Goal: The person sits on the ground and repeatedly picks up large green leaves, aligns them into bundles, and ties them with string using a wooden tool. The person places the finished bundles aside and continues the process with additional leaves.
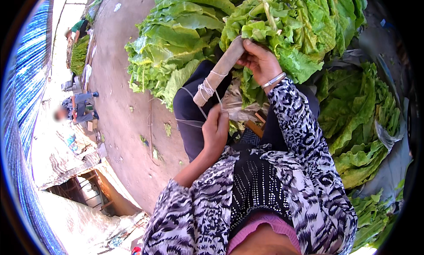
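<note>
My right hand [260, 61], with a silver-coloured bracelet at the wrist, holds the upper end of a flat wooden stick [220, 69]. White string [206, 87] is wound round the stick's lower part and crosses its middle. Just below the stick, my left hand [216, 124] is closed on a pale string that runs down from it. More pale strands [190, 123] stretch from this hand across my left knee. Broad green leaves [185, 29] are heaped beyond the knees, and another leafy heap [291, 26] lies against my right hand. The fingertips of my left hand are partly hidden.
More green leaves [354, 122] lie at my right on grey sheeting [386, 168]. Bare ground [126, 89] with leaf scraps is at left. Farther off are two people [81, 109] [78, 29], a leaf pile [79, 56], a blue striped sheet [36, 66] and a covered wooden structure [112, 195].
</note>
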`<state>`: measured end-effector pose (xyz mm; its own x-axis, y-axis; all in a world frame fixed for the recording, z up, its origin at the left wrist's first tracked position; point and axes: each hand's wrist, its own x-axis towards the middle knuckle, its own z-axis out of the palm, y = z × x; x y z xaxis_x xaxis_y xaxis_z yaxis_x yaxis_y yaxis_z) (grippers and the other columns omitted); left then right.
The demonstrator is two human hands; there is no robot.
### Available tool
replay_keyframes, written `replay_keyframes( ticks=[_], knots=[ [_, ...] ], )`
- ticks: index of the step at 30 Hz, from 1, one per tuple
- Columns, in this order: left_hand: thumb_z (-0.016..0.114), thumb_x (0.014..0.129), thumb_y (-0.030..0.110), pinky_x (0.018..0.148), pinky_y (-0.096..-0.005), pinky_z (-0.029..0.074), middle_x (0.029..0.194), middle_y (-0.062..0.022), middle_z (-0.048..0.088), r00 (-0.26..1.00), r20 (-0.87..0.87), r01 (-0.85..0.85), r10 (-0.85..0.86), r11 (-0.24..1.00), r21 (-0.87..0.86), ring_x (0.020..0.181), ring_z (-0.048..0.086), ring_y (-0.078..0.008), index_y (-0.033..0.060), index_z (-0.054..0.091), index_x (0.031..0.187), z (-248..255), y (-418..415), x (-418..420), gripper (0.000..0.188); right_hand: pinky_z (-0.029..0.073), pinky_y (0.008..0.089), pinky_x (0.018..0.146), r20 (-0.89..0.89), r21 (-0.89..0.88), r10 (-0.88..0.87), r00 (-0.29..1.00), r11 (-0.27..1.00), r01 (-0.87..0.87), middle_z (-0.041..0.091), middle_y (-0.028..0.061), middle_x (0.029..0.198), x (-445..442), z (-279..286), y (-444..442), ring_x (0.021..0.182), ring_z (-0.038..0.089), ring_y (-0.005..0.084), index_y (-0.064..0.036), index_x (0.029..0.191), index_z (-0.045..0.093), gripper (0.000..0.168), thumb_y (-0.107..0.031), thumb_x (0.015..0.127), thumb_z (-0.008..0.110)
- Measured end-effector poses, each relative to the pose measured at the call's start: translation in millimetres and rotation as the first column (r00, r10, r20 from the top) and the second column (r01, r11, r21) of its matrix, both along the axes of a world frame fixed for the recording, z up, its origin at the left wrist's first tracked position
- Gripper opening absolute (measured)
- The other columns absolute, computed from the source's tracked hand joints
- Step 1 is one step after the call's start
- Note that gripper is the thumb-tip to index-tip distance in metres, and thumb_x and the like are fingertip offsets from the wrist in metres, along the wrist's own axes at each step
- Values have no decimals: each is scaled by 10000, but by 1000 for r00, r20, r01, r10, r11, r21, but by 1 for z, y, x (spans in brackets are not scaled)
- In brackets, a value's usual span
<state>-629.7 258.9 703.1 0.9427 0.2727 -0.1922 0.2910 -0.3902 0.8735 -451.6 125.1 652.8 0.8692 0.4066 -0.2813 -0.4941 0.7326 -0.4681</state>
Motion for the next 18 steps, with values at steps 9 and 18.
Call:
replay_keyframes(
  ticks=[9,18],
  knots=[
    [610,821,235,496,-250,426,678,-19,618,739,-234,589,-632,774,-232,567,571,-108,47,636,794,66,100,168,192,483,295,687,82,68,33,996,997,-38,630,55,916,-14,30,-4,812,592,162,-48,1029,594,252,-245,873,578],
    [548,868,105,547,-210,406,676,-20,544,928,-198,277,-317,939,-205,612,517,-77,-8,588,942,-20,-51,2,140,507,226,614,54,54,-2,999,999,-1,631,19,796,-9,8,2,669,578,92,-50,945,624,211,-229,835,637]
  ],
)
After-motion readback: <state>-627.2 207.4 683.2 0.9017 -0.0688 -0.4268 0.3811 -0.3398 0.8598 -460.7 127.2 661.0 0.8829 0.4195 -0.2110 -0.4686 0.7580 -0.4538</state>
